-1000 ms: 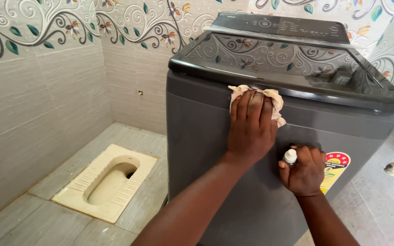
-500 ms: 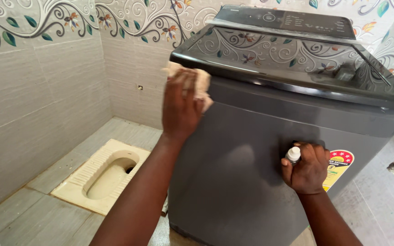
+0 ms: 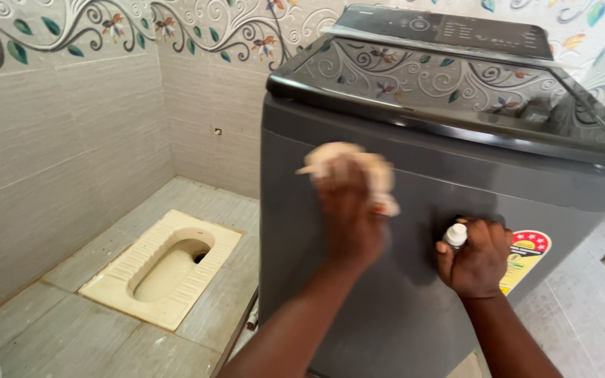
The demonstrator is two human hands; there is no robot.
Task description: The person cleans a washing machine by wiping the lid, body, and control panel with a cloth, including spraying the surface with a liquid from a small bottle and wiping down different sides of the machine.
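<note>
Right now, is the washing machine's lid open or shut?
Shut: the glass lid lies flat on the grey washing machine.

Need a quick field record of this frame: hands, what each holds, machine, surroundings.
left hand: presses a cream cloth against the front panel of the grey washing machine; image blurred here
right hand: closed around a small white-capped bottle, held close to the machine front
machine lid: shut, glossy, reflects the patterned wall tiles
sticker: colourful, on the machine front, right of the right hand
floor: squat toilet pan set in grey tiles, left of the machine
</note>
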